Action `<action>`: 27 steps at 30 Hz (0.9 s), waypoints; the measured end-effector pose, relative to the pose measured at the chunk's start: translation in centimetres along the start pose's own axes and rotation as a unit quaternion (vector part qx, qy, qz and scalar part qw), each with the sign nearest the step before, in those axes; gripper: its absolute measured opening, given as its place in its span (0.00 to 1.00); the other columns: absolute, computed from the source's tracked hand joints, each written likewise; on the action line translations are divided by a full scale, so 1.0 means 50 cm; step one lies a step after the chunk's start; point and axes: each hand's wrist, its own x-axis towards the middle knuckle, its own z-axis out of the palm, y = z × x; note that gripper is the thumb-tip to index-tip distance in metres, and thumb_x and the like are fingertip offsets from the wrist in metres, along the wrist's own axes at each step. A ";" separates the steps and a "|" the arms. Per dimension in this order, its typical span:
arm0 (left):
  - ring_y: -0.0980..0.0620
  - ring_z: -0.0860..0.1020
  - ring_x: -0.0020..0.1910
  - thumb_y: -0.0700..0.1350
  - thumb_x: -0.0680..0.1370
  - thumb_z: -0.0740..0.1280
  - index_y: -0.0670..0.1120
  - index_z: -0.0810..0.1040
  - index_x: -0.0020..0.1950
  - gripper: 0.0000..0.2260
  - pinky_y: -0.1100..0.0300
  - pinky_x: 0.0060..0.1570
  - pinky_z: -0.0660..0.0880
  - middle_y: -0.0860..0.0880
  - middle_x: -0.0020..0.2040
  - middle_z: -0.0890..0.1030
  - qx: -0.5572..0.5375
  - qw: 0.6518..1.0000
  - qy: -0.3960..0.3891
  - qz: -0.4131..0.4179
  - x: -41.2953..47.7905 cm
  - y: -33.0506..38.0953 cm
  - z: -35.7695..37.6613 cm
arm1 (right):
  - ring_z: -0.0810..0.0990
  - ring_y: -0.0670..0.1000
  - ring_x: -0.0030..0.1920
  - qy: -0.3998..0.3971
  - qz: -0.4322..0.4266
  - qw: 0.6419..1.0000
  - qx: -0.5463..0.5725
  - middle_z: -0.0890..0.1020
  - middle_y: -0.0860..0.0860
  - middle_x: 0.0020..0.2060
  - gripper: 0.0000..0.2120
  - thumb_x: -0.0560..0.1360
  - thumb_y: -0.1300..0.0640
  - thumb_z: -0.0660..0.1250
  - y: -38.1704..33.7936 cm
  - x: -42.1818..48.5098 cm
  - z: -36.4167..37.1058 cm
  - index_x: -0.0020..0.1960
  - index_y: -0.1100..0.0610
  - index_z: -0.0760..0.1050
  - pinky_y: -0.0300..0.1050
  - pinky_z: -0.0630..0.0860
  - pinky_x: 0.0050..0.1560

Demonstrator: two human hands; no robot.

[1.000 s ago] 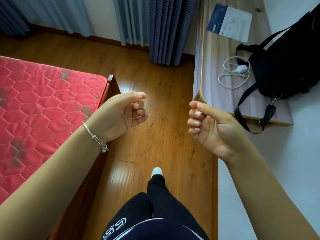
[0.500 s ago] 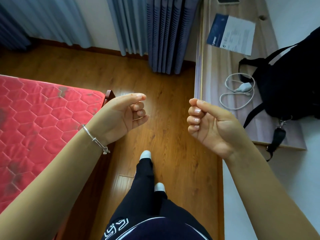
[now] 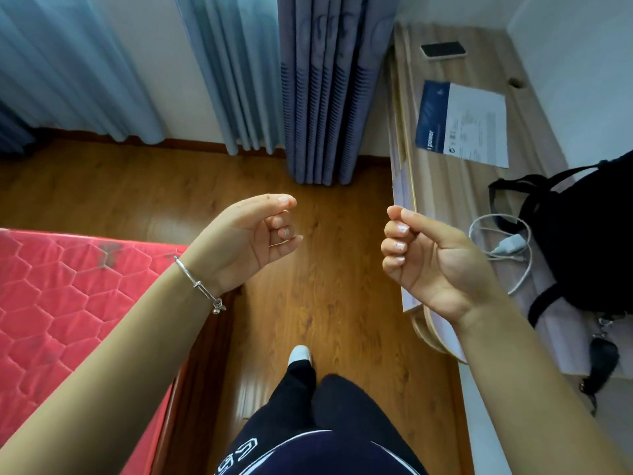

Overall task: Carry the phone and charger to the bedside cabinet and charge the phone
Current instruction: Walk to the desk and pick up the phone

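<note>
Stepping closer, you now have the phone (image 3: 443,49) in view at the far end of the desk (image 3: 455,193), past the coiled charger (image 3: 510,243) near your right hand (image 3: 431,258), yet it and your left hand (image 3: 246,241) stay curled, seemingly empty, so pickup is still ahead.

A strip of wooden floor (image 3: 325,275) runs open between the red mattress (image 3: 68,303) on the left and the desk (image 3: 455,186) on the right. On the desk, the phone (image 3: 443,49) lies at the far end with bare wood all round it. A booklet (image 3: 462,123) lies between it and the charger (image 3: 510,243). The black bag (image 3: 582,241) crowds the charger's right side, its straps touching the cable loop, so the open way in is from the left edge. Dark curtains (image 3: 329,97) hang close by the desk's far left corner.
</note>
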 end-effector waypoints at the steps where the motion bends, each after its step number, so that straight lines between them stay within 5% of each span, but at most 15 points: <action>1: 0.58 0.71 0.28 0.44 0.74 0.64 0.47 0.74 0.43 0.02 0.61 0.43 0.78 0.55 0.27 0.69 0.000 1.000 -0.006 -0.004 0.019 0.012 -0.006 | 0.71 0.44 0.29 0.005 0.000 1.000 0.004 0.73 0.47 0.30 0.08 0.71 0.56 0.64 -0.007 0.016 0.003 0.39 0.55 0.81 0.35 0.69 0.29; 27: 0.57 0.71 0.29 0.44 0.74 0.65 0.47 0.77 0.42 0.02 0.61 0.43 0.78 0.53 0.28 0.69 0.010 0.996 -0.073 -0.053 0.567 0.240 0.069 | 0.73 0.44 0.28 0.049 -0.044 0.994 0.084 0.75 0.48 0.29 0.09 0.71 0.57 0.64 -0.338 0.415 -0.107 0.39 0.56 0.83 0.34 0.71 0.28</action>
